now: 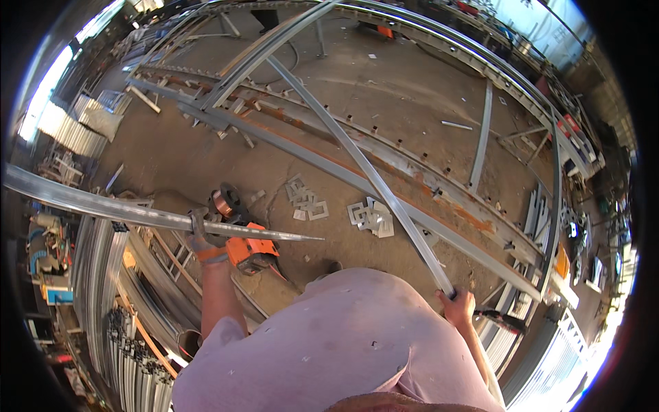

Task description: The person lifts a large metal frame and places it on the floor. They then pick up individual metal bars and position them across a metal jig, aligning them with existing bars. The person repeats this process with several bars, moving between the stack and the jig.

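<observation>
My left hand (204,239), in a dark work glove with an orange cuff, is closed round a long metal profile (128,213) that runs from the left rim to a thin tip before me. My bare right hand (457,305) grips the near end of a metal bar (360,159), whose far end reaches over the steel frame (309,149). Just beside my left wrist stands an orange machine (252,248), with a spool of copper-coloured wire (225,202) beyond it. Flat metal plates (378,219) lie on the floor between my hands and the frame.
Metal profiles (98,273) are stacked at the left, beside bundled tubes (136,360). A second pile of square plates (309,202) lies on the floor. White metal railings (551,360) stand at the lower right. A cluttered workbench (494,36) runs along the back.
</observation>
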Tool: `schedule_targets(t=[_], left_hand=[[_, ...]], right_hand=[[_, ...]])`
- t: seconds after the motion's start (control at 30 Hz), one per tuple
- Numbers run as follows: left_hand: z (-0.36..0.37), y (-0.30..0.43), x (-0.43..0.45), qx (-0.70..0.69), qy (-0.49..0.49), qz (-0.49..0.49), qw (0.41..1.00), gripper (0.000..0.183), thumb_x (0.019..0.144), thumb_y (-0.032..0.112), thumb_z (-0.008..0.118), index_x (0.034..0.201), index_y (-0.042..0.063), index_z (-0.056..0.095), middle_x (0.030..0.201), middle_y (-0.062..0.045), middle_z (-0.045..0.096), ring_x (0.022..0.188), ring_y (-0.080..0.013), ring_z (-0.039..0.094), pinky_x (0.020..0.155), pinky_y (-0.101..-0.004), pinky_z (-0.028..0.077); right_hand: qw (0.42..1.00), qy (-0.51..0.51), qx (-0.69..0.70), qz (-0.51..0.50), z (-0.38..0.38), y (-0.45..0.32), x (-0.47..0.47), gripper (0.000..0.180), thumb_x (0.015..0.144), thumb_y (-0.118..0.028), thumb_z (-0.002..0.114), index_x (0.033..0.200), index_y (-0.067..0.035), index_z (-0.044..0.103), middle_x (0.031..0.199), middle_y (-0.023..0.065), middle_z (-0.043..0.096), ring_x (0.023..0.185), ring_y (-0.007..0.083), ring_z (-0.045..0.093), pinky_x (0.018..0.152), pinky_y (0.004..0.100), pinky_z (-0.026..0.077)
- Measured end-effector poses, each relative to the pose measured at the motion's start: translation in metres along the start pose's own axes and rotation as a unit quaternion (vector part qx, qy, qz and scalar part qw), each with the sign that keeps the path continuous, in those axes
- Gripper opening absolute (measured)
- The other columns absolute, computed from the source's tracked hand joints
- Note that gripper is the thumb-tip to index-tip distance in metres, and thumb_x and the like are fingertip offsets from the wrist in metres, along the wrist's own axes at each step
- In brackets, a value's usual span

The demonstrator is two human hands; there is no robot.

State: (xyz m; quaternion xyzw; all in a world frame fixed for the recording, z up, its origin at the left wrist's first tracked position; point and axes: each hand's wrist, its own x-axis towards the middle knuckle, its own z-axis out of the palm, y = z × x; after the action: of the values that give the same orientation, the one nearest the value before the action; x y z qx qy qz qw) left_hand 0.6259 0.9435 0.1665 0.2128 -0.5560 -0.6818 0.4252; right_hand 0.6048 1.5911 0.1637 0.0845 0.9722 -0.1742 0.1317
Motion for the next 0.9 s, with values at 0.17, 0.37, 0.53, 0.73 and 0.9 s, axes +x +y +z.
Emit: schedule_targets(t=[0.17, 0.37, 0.53, 0.73, 0.9], left_hand=[[-0.014, 0.017, -0.031, 0.134, 0.157, 0.095, 0.974, 0.034, 0.096, 0.037, 0.069, 0.105, 0.005, 0.065, 0.084, -0.009, 0.063, 0.08, -0.0214, 0.065, 0.076, -0.0377, 0.057], [0.018, 0.068, -0.104, 0.052, 0.247, 0.066, 0.965, 0.038, 0.097, 0.04, 0.065, 0.097, 0.002, 0.063, 0.075, -0.007, 0.059, 0.067, -0.02, 0.061, 0.065, -0.0332, 0.053], [0.035, 0.093, -0.155, 0.047, 0.289, 0.1, 0.951, 0.041, 0.097, 0.048, 0.064, 0.102, 0.007, 0.059, 0.082, -0.003, 0.051, 0.074, -0.022, 0.055, 0.068, -0.037, 0.05], [0.063, 0.135, -0.205, -0.017, 0.347, 0.087, 0.934, 0.039, 0.099, 0.048, 0.063, 0.095, 0.009, 0.062, 0.066, -0.001, 0.051, 0.064, -0.0168, 0.051, 0.067, -0.0338, 0.046], [0.053, 0.158, -0.24, -0.001, 0.279, 0.13, 0.952, 0.043, 0.096, 0.054, 0.067, 0.088, 0.013, 0.06, 0.068, 0.0, 0.048, 0.066, -0.0152, 0.049, 0.072, -0.0332, 0.043]], right_hand=[[0.997, -0.043, -0.031, -0.048, -0.025, -0.015, 0.098, 0.048, 0.073, -0.052, 0.084, 0.087, -0.007, 0.077, 0.072, 0.0154, 0.071, 0.075, 0.0366, 0.07, 0.072, 0.0478, 0.054], [0.99, -0.064, -0.067, -0.107, -0.053, -0.02, 0.214, 0.049, 0.078, -0.058, 0.077, 0.097, -0.013, 0.08, 0.085, 0.0153, 0.075, 0.086, 0.0353, 0.072, 0.081, 0.047, 0.055], [0.981, -0.101, -0.078, -0.144, -0.051, -0.024, 0.297, 0.053, 0.079, -0.06, 0.076, 0.095, -0.009, 0.079, 0.089, 0.0159, 0.075, 0.092, 0.0356, 0.072, 0.084, 0.0468, 0.055], [0.976, -0.15, -0.062, -0.148, -0.034, -0.048, 0.357, 0.056, 0.078, -0.054, 0.08, 0.109, -0.008, 0.075, 0.104, 0.016, 0.075, 0.102, 0.0335, 0.071, 0.088, 0.0454, 0.054], [0.973, -0.151, -0.039, -0.17, -0.017, -0.053, 0.381, 0.063, 0.081, -0.052, 0.079, 0.128, -0.012, 0.064, 0.117, 0.0126, 0.073, 0.111, 0.0324, 0.068, 0.093, 0.0446, 0.053]])
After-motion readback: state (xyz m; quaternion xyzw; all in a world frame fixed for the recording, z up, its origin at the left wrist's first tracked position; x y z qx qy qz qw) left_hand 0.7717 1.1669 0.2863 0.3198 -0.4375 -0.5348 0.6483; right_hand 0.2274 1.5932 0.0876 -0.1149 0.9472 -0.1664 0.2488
